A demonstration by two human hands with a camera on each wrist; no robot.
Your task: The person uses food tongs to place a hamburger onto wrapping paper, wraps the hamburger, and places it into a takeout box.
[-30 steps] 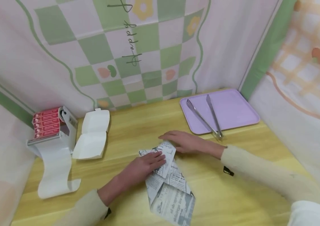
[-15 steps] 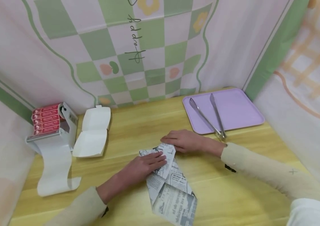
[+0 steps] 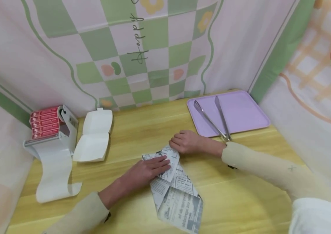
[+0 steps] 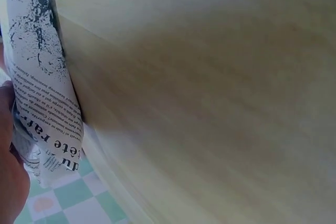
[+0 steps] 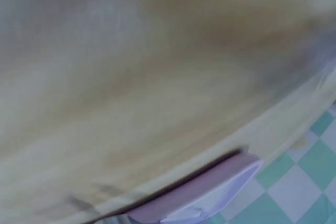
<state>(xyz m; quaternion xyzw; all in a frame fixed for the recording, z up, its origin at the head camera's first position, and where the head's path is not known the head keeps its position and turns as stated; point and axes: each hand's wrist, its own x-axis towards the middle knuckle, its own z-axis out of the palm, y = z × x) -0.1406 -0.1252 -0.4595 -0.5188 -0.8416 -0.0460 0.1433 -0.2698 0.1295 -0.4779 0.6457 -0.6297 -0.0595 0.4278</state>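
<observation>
A sheet of newspaper-print wrapping paper [image 3: 180,204], folded into a long pointed shape, lies on the wooden table. My left hand [image 3: 151,170] rests flat over its upper part, the fingers stretched across the folded layers. At the paper's far right corner, my right hand [image 3: 186,142] has curled fingers and grips the edge there; the thumb is mostly hidden. From the left wrist, the paper's printed fold [image 4: 44,87] stands at the left edge beside part of the left hand [image 4: 10,166]. The right wrist view shows neither the right hand nor the paper.
A lilac tray [image 3: 247,112] at the back right bears metal tongs [image 3: 210,122], their hinged end over its front rim. At left stand an unfolded white box [image 3: 93,135] and a dispenser of red-printed packets [image 3: 45,123] with a white strip [image 3: 54,175] trailing out.
The right hand's straight fingers have curled in at the paper's far corner. My left hand stays on the paper. The head view has shifted slightly.
</observation>
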